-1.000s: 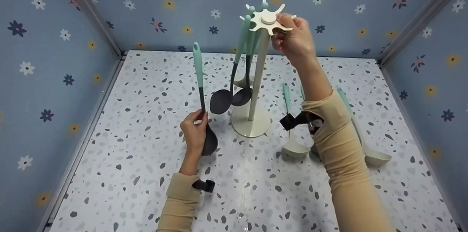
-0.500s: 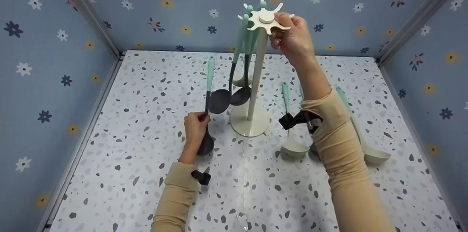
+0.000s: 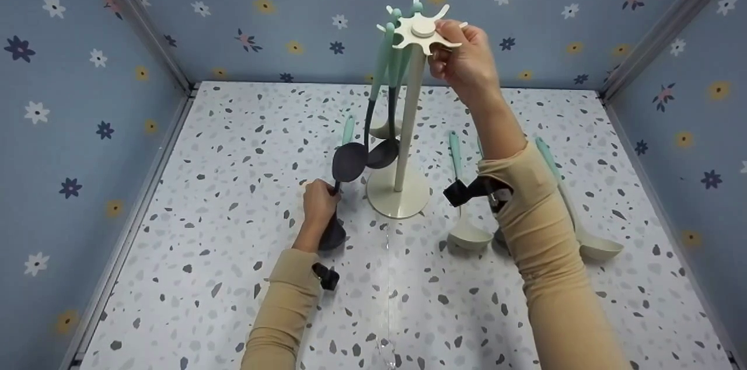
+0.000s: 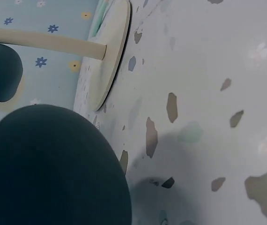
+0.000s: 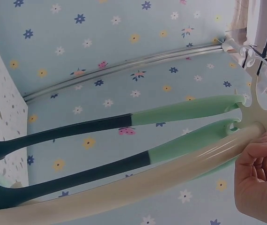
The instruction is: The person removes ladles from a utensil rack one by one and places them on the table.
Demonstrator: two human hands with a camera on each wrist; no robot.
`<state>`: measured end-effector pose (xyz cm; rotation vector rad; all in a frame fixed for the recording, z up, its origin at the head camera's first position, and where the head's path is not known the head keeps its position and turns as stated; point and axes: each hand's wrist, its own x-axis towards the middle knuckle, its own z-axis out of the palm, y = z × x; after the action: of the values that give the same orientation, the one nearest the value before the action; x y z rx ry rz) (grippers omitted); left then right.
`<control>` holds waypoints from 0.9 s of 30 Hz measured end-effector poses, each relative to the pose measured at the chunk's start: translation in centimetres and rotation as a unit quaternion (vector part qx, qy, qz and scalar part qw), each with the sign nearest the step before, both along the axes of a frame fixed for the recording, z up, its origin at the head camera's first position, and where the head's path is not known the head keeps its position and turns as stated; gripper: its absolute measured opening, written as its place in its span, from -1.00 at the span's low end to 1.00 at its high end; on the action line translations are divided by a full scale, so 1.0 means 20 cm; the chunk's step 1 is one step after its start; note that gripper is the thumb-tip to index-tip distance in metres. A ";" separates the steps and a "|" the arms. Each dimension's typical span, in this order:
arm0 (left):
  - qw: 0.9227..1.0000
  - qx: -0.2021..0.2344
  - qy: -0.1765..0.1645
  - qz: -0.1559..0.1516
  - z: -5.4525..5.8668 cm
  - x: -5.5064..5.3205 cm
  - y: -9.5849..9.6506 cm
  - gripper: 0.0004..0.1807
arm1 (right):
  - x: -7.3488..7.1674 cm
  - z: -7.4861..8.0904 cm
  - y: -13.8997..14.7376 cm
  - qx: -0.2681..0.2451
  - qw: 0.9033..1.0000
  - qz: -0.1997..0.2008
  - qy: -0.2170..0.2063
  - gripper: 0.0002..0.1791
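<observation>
My left hand grips a dark ladle with a mint handle by its neck, low over the table. Its bowl points toward me, and the handle leans away, partly covered by a hanging ladle. The rounded bowl fills the lower left of the left wrist view. At the top of a cream utensil stand, my right hand holds the hooked wheel at its right side. Two dark ladles and a pale-bowled utensil hang on the wheel's left and far hooks.
Right of the stand's round base, a pale ladle and another pale ladle lie on the speckled table. A dark-bowled utensil lies between them, mostly hidden under my right arm. Flowered walls enclose the table.
The ladle's handle has tipped down and away from me, going behind the hanging ladle. My left hand has shifted slightly right and turned over. My right hand stays on the wheel.
</observation>
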<state>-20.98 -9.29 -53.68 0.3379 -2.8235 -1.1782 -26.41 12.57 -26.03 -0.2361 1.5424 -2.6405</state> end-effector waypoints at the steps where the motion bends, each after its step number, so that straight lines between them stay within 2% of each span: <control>1: 1.000 -0.005 -0.007 0.000 -0.01 0.00 0.00 -0.91 | 0.00 0.00 0.00 -0.001 1.000 0.000 0.000 -0.73; 9: 0.999 -0.030 -0.034 -0.004 -0.03 -0.02 0.02 -0.93 | 0.00 0.00 0.00 -0.002 1.000 0.002 0.007 -0.72; 12: 0.999 -0.038 -0.032 -0.007 -0.04 -0.02 0.03 -0.94 | 0.00 0.00 0.00 -0.002 1.000 0.001 0.007 -0.72; 22: 0.997 -0.069 0.025 -0.006 -0.07 -0.01 0.05 -0.93 | 0.00 -0.01 0.00 -0.009 1.000 0.003 0.008 -0.75; 27: 0.997 -0.072 0.036 -0.009 -0.08 -0.01 0.06 -0.93 | 0.00 -0.01 0.00 -0.008 1.000 0.002 0.008 -0.75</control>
<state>-21.23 -8.14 -55.28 0.2571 -2.8339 -0.9605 -26.43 12.53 -26.14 -0.2606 1.5250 -2.6558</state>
